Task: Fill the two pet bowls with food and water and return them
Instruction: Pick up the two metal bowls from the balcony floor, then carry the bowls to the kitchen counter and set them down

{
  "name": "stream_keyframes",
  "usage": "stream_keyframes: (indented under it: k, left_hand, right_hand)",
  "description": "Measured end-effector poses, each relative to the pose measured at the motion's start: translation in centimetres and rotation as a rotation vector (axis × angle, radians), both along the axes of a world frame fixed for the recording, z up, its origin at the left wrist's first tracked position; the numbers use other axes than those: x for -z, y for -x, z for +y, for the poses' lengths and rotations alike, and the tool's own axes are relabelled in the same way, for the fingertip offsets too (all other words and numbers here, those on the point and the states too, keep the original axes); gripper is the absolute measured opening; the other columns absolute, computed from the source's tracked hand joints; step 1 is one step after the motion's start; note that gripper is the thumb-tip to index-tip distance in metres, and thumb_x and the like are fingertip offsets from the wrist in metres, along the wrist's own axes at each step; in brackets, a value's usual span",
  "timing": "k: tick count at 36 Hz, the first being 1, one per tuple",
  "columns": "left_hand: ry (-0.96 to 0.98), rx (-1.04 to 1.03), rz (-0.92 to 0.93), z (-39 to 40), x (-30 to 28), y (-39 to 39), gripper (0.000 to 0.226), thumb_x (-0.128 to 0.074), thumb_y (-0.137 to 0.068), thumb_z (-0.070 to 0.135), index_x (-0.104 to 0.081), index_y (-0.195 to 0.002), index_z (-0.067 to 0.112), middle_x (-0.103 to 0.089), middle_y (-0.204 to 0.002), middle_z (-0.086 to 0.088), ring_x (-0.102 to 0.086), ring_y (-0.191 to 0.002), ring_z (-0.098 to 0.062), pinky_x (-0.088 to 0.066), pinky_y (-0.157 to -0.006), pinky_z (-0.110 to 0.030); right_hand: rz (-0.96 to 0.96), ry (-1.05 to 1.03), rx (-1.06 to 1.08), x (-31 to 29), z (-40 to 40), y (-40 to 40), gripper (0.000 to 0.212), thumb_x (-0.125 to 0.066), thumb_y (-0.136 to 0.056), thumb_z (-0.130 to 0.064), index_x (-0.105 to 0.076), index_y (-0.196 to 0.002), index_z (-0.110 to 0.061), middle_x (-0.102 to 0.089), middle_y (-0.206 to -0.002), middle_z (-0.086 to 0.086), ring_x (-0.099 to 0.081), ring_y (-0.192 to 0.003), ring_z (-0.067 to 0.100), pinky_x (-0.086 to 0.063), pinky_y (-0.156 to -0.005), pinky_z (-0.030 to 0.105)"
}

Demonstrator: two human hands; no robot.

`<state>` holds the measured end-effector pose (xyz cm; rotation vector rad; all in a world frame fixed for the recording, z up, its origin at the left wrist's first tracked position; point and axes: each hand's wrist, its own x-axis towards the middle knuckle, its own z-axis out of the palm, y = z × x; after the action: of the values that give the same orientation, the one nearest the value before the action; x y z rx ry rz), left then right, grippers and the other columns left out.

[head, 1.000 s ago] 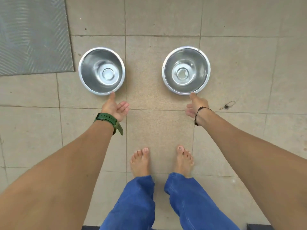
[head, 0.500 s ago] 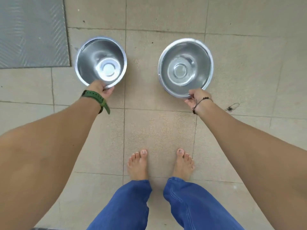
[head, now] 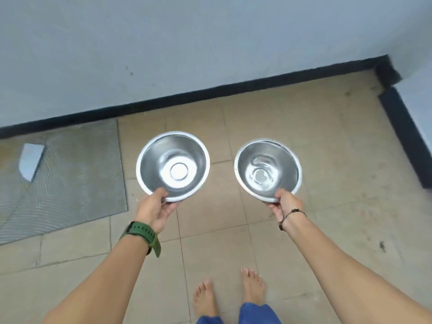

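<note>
Two shiny steel pet bowls are held up above the tiled floor. The left bowl (head: 173,166) has nothing in it; my left hand (head: 155,210), with a green watch on its wrist, pinches its near rim, thumb inside. The right bowl (head: 267,170) shows a little water or streaks at its bottom. My right hand (head: 285,205), a black bead bracelet at the wrist, grips that bowl's near rim the same way.
A grey ribbed mat (head: 63,181) lies on the floor at left with a pale flat piece (head: 30,162) on it. A pale wall with a dark skirting (head: 210,92) runs across ahead and turns a corner at right. My bare feet (head: 229,295) stand below.
Both hands took the bowls by their near rims and lifted them off the floor. The view has tilted up, so the wall and skirting now show.
</note>
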<state>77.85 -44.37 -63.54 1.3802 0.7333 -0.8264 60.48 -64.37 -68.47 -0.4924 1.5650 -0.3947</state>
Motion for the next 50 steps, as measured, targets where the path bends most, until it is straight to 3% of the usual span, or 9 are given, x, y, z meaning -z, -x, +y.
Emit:
stream_keyframes:
  k: [4,9,16,24,29,35,39,43,50]
  left_hand:
    - [0.156,0.167,-0.067,-3.1,-7.3,1.2,0.039,-0.037,-0.087,-0.012,-0.041,-0.118,0.011,-0.058,-0.105,-0.012,-0.058,-0.104,-0.030,-0.056,-0.083,-0.041]
    - [0.234,0.263,-0.133,-5.9,-15.3,2.3,0.057,-0.036,-0.082,-0.015,-0.038,-0.134,0.008,-0.055,-0.121,-0.018,-0.058,-0.100,-0.032,-0.060,-0.054,-0.035]
    - [0.343,0.480,-0.180,-7.2,-26.3,4.7,0.061,-0.035,-0.081,-0.016,-0.034,-0.129,0.021,-0.056,-0.108,-0.018,-0.061,-0.089,-0.034,-0.060,-0.054,-0.037]
    - [0.448,0.811,-0.225,-7.9,-35.9,10.2,0.055,-0.034,-0.078,-0.017,-0.041,-0.125,0.011,-0.059,-0.104,-0.022,-0.061,-0.078,-0.037,-0.056,-0.046,-0.034]
    - [0.530,1.007,-0.226,-9.0,-39.9,15.3,0.058,-0.037,-0.077,-0.016,-0.042,-0.131,0.005,-0.057,-0.118,-0.030,-0.062,-0.085,-0.040,-0.057,-0.052,-0.037]
    - [0.652,1.190,-0.258,-8.6,-44.3,24.0,0.059,-0.034,-0.076,-0.019,-0.046,-0.123,0.016,-0.060,-0.099,-0.020,-0.059,-0.078,-0.036,-0.058,-0.053,-0.044]
    - [0.678,1.265,-0.238,-6.7,-46.0,29.5,0.061,-0.035,-0.075,-0.019,-0.049,-0.118,0.021,-0.060,-0.095,-0.019,-0.058,-0.075,-0.036,-0.055,-0.069,-0.048]
    - [0.684,1.386,-0.214,-4.1,-47.0,35.0,0.062,-0.037,-0.075,-0.018,-0.046,-0.121,0.024,-0.059,-0.106,-0.023,-0.059,-0.082,-0.040,-0.055,-0.074,-0.054]
    - [0.738,1.558,-0.174,1.0,-49.0,44.7,0.057,-0.033,-0.077,-0.017,-0.045,-0.115,0.023,-0.058,-0.095,-0.019,-0.058,-0.074,-0.039,-0.053,-0.075,-0.053]
  right_hand:
    - [-0.099,0.081,0.113,-8.9,-1.7,1.7,0.044,-0.033,-0.084,0.015,-0.047,-0.123,0.000,-0.053,-0.109,0.017,-0.056,-0.069,0.024,-0.052,-0.038,0.026]
    - [-0.177,0.220,0.135,-18.9,-2.9,4.7,0.045,-0.032,-0.081,0.018,-0.046,-0.115,-0.009,-0.054,-0.111,0.017,-0.058,-0.074,0.026,-0.055,-0.040,0.030]
    - [-0.218,0.374,0.260,-30.5,-1.0,10.5,0.046,-0.035,-0.080,0.019,-0.046,-0.115,-0.009,-0.056,-0.110,0.019,-0.061,-0.082,0.034,-0.056,-0.043,0.034]
    - [-0.236,0.480,0.494,-41.2,4.2,18.3,0.037,-0.038,-0.081,0.019,-0.046,-0.111,-0.002,-0.056,-0.086,0.015,-0.057,-0.067,0.029,-0.052,-0.036,0.028]
    - [-0.196,0.558,0.604,-46.2,7.6,25.2,0.035,-0.038,-0.080,0.018,-0.049,-0.107,0.000,-0.058,-0.083,0.015,-0.057,-0.061,0.028,-0.052,-0.039,0.027]
    - [-0.133,0.637,0.747,-49.7,12.7,33.8,0.030,-0.040,-0.081,0.017,-0.050,-0.103,-0.001,-0.056,-0.082,0.015,-0.055,-0.057,0.030,-0.053,-0.040,0.029]
    - [-0.118,0.671,0.851,-51.0,17.7,39.2,0.026,-0.038,-0.080,0.018,-0.053,-0.095,0.002,-0.052,-0.077,0.013,-0.053,-0.044,0.027,-0.050,-0.034,0.027]
    - [-0.090,0.679,0.947,-51.5,23.5,44.6,0.027,-0.038,-0.080,0.017,-0.053,-0.096,0.002,-0.053,-0.082,0.015,-0.056,-0.051,0.032,-0.052,-0.036,0.028]
    - [-0.053,0.737,1.143,-52.3,33.2,52.3,0.021,-0.042,-0.081,0.018,-0.052,-0.087,0.001,-0.055,-0.078,0.020,-0.056,-0.059,0.033,-0.052,-0.036,0.030]
